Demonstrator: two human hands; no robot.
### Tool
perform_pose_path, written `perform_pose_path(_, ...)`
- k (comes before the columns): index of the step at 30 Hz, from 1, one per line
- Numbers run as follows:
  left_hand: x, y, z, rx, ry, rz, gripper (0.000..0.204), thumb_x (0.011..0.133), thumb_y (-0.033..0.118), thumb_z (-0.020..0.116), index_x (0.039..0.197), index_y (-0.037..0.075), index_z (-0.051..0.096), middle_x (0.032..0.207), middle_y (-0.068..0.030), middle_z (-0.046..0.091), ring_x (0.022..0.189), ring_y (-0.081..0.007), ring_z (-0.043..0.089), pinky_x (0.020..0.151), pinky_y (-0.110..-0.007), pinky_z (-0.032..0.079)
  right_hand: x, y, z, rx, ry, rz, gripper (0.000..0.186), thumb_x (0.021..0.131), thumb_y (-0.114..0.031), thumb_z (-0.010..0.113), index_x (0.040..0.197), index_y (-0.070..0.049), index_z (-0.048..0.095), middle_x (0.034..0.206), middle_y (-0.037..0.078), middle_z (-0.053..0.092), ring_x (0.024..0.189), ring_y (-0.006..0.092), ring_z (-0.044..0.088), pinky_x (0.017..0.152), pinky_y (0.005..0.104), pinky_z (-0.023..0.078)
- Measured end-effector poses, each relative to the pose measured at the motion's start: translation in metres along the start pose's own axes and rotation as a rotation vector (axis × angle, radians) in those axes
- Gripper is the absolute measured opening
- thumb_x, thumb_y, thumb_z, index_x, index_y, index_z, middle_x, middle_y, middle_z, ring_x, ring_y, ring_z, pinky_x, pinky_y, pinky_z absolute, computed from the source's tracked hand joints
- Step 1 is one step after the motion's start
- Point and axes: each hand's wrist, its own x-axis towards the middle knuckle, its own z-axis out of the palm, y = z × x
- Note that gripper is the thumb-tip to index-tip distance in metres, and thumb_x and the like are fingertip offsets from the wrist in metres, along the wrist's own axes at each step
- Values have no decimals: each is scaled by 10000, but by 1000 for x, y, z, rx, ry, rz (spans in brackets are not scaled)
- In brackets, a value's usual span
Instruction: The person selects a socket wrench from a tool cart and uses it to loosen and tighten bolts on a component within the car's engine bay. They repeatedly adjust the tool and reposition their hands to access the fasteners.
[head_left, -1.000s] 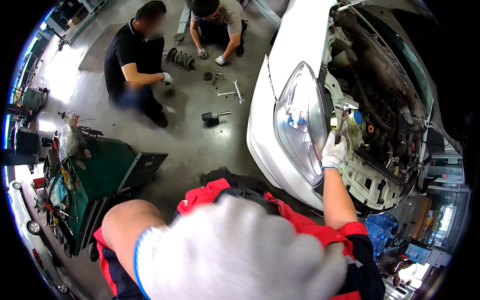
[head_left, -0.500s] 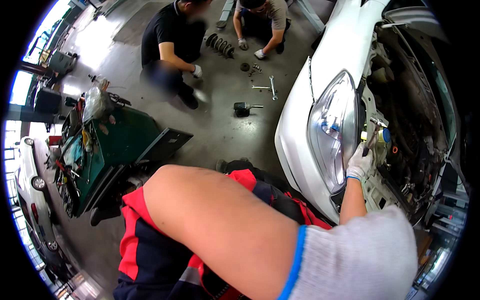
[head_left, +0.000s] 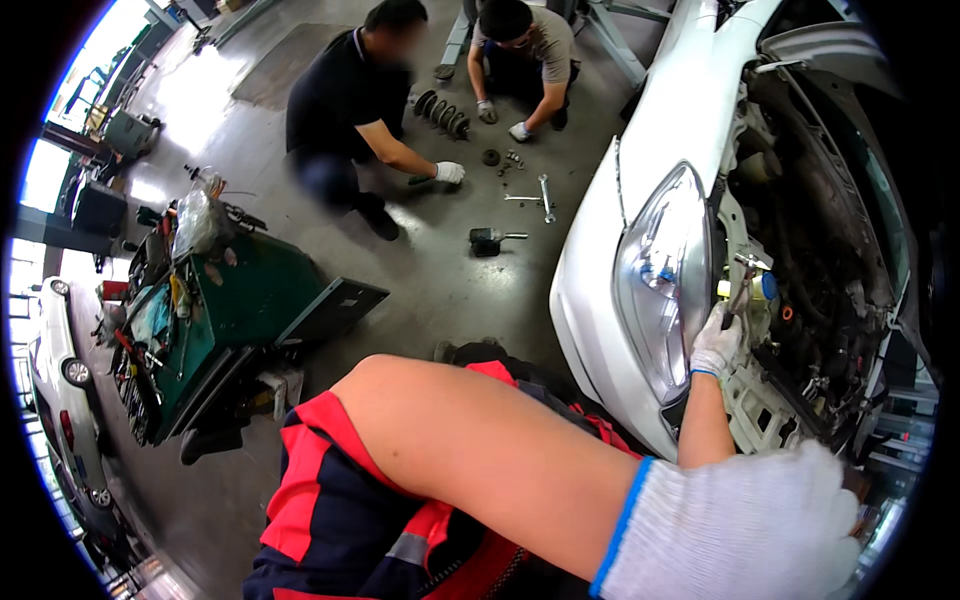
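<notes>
My left arm crosses the foreground, and my left hand (head_left: 735, 525), in a white knit glove with a blue cuff, is close at lower right. Its fingers look curled; whatever lies under them is hidden. Farther off, my right hand (head_left: 715, 345), gloved alike, is closed around a hand tool (head_left: 738, 292) with a dark grip and a shiny crosswise metal head. This tool is above the front edge of the engine bay (head_left: 800, 270) of a white car, beside a blue cap (head_left: 768, 285) and just right of the headlight (head_left: 662, 290).
Two people crouch on the floor ahead, near a coil spring strut (head_left: 440, 114), wrenches (head_left: 546, 198) and a power tool (head_left: 488, 240). A cluttered green tool cart (head_left: 255, 290) stands at left, its dark panel (head_left: 335, 305) jutting out. The white bumper (head_left: 580, 300) is close on the right.
My left hand has shifted right, and more of its fingers shows. My right hand keeps its grip on the tool. The person in black has stretched a gloved hand rightward over the floor.
</notes>
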Motion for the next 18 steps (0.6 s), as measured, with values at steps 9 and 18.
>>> perform_pose_path(9, -27, -5, -59, 256, -343, 28, 115, 864, 188, 595, 826, 84, 566, 630, -22, 521, 570, -198, 594, 562, -349, 462, -7, 7, -1, -43, 8, 43, 473, 937, -477, 697, 953, -4, 681, 916, 220, 691, 878, 411, 672, 814, 498, 517)
perform_pose_path(18, -6, 43, -115, 1127, -798, -170, 221, 614, 252, 780, 740, 168, 618, 462, 50, 460, 395, -113, 542, 344, -296, 323, -5, 7, -6, -72, 64, 19, 440, 939, -443, 693, 914, -4, 683, 910, 218, 696, 868, 410, 671, 807, 499, 514)
